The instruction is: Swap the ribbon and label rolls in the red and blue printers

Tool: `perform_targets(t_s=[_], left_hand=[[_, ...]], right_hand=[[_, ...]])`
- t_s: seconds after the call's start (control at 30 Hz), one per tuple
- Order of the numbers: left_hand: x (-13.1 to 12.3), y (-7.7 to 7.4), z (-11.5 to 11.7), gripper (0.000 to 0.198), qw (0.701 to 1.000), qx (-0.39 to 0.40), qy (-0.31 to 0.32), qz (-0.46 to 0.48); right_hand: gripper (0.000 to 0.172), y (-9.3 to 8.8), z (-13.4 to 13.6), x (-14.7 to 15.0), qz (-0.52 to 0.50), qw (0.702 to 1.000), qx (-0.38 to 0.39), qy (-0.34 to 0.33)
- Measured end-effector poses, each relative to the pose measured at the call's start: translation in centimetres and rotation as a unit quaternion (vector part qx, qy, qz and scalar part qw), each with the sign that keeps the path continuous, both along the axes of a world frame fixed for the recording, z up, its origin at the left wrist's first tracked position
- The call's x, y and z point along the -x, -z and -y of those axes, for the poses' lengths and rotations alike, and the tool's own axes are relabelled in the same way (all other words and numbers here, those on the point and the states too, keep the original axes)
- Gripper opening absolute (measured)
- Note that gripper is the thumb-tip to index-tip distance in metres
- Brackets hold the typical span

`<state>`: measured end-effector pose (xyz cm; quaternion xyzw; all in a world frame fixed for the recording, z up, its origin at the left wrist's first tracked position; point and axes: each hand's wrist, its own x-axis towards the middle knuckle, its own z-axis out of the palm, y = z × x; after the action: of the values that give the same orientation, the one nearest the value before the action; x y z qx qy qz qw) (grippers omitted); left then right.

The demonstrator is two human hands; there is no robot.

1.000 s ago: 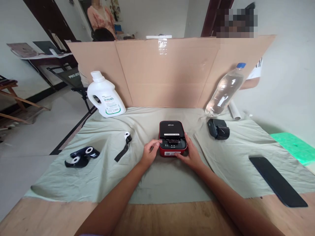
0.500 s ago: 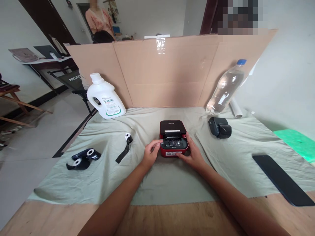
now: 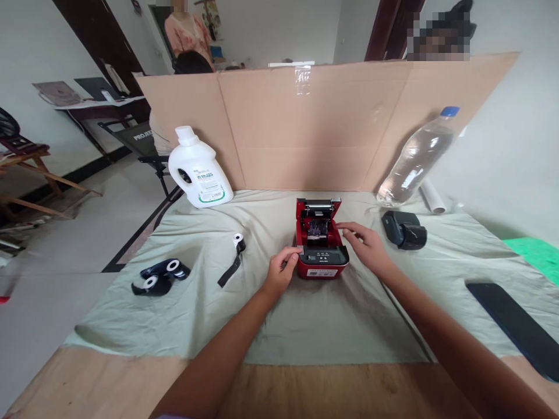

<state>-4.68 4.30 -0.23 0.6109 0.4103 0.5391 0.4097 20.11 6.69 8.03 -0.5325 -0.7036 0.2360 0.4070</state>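
A small red and black label printer (image 3: pixel 322 271) stands on the cloth in front of me, its lid (image 3: pixel 318 206) raised. Inside the bay lies a dark shiny roll (image 3: pixel 318 228). My left hand (image 3: pixel 282 269) is closed at the printer's front left corner, index finger on the top edge and thumb lower down. On the other side my right hand (image 3: pixel 364 244) has its fingers stretched out towards the right rim, close to the lid's hinge side; whether the fingertips touch is hard to see.
Black ribbon rolls (image 3: pixel 161 276) and a smaller roll with a loose tail (image 3: pixel 238 244) lie at left. A white detergent jug (image 3: pixel 203 174) and a water bottle (image 3: pixel 414 160) lean against cardboard (image 3: pixel 305 134). A black device (image 3: pixel 404 230) and a phone (image 3: pixel 515 326) lie right.
The printer's lid has swung up and back, baring the roll inside. My right hand has moved from the front right side up to the rim. The view has shifted slightly.
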Motion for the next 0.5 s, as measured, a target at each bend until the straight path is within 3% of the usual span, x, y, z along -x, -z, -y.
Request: perform_targets(t_s=[0.1,0.23,0.37,0.5], left_hand=[[0.0,-0.2,0.1,0.039,1.000,0.003,0.006,0.003],[0.1,-0.5,0.1,0.036,1.000,-0.013,0.020,-0.002],[0.0,-0.9,0.1,0.033,0.999,-0.031,0.023,0.003],[0.0,-1.1,0.2,0.032,0.999,-0.031,0.025,0.008]], right_hand=[[0.035,-1.9,-1.9,0.8,0.006,0.997,0.057,-0.043],[0.037,-2.6,-2.3,1.5,-0.026,0.984,0.120,-0.127],[0.030,-2.5,-3.5,1.9,0.122,0.981,0.064,-0.140],[0.032,-2.3,-6.1,3.4,0.279,0.941,0.013,-0.192]])
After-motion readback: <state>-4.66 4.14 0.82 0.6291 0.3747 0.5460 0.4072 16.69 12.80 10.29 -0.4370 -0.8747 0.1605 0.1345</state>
